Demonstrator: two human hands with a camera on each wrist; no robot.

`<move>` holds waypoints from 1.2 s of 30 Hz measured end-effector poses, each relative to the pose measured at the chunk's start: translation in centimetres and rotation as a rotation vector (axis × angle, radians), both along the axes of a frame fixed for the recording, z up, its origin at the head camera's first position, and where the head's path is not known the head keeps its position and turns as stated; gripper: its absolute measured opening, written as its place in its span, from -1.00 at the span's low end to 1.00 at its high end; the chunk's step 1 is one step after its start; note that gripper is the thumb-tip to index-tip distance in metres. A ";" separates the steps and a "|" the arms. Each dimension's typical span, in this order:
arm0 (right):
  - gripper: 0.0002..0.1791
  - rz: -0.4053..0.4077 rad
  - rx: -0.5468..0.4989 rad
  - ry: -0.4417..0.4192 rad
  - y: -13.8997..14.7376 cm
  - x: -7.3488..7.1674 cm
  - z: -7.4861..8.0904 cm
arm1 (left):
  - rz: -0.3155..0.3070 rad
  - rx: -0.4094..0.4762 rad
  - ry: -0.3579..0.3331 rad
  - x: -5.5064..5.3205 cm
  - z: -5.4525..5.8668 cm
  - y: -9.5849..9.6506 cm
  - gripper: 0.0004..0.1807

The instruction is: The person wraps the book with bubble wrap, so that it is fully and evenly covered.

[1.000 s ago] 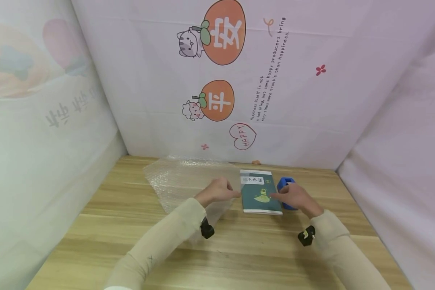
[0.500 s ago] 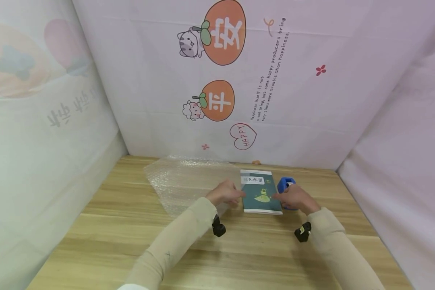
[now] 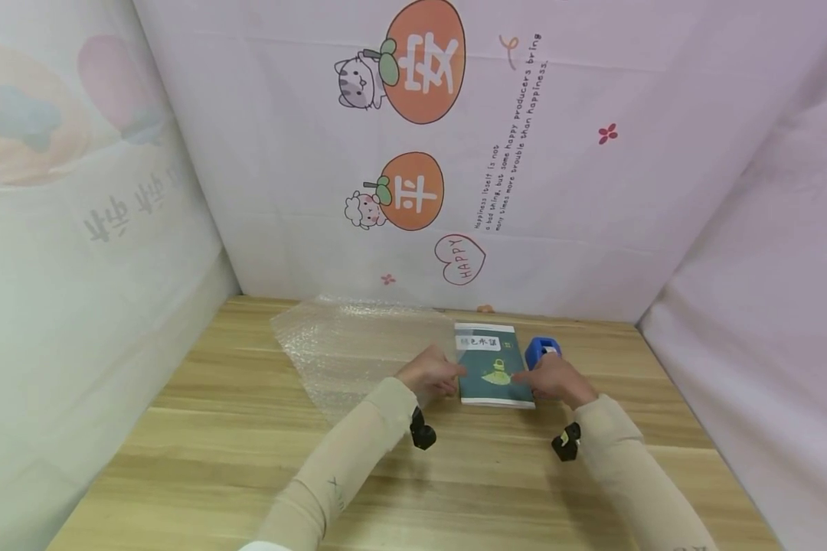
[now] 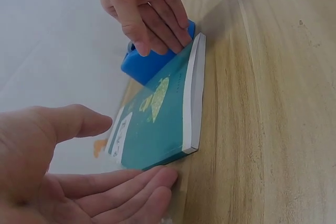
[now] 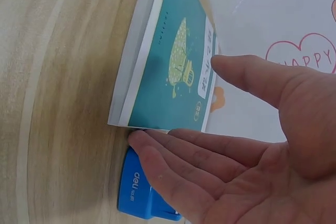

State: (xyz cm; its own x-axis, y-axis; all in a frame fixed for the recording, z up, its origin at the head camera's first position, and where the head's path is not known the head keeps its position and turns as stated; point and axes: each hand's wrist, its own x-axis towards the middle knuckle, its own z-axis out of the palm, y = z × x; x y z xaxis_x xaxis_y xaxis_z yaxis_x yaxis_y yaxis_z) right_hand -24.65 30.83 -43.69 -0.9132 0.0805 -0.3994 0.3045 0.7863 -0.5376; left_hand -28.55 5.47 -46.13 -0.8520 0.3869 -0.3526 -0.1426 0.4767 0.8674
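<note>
A green book (image 3: 484, 389) with white bands and a yellow-green drawing lies flat on the table. My left hand (image 3: 433, 370) is at its left side, fingers extended with the tips right at the edge and the thumb raised over the cover. On the opposite side my right hand (image 3: 557, 379) mirrors this, its straight fingertips (image 5: 137, 139) at the book's right edge and its thumb above the cover. Just right of the book, partly behind the right hand, stands a blue tape dispenser (image 3: 536, 350). Neither hand has closed round the book.
A sheet of clear bubble wrap (image 3: 358, 337) spreads over the wooden table (image 3: 200, 459) left of the book, reaching close to its left edge. White printed cloth (image 3: 303, 191) walls the table at the back and both sides.
My left hand has moved right, up to the book's left edge. The right hand has shifted slightly left. Book, bubble wrap and tape dispenser have stayed in place.
</note>
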 end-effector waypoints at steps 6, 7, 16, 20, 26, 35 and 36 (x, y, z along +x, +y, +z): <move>-0.49 -0.010 0.011 0.003 -0.1 -0.4 -0.7 | 0.024 0.043 -0.011 -0.1 -0.3 0.1 -0.66; -0.51 -0.012 0.014 0.002 -0.1 -0.4 -0.8 | 0.028 0.052 -0.015 -0.2 -0.4 0.1 -0.66; -0.47 0.001 0.026 0.008 -0.4 -0.1 -0.6 | 0.092 0.145 -0.128 -0.2 -1.3 0.0 -0.78; -0.46 0.004 0.030 0.015 -0.2 -0.1 -0.7 | 0.069 0.145 -0.140 -0.4 -1.5 0.0 -0.67; -0.53 -0.028 0.022 -0.014 -0.1 -0.2 -0.9 | 0.064 0.185 -0.167 -0.5 -1.6 -0.1 -0.72; -0.48 -0.031 0.029 -0.006 -0.1 -0.1 -1.1 | 0.020 0.219 -0.157 -0.5 -2.0 -0.1 -0.83; -0.48 -0.037 0.030 -0.007 -0.1 -0.1 -1.1 | 0.014 0.225 -0.154 -0.4 -2.0 -0.1 -0.84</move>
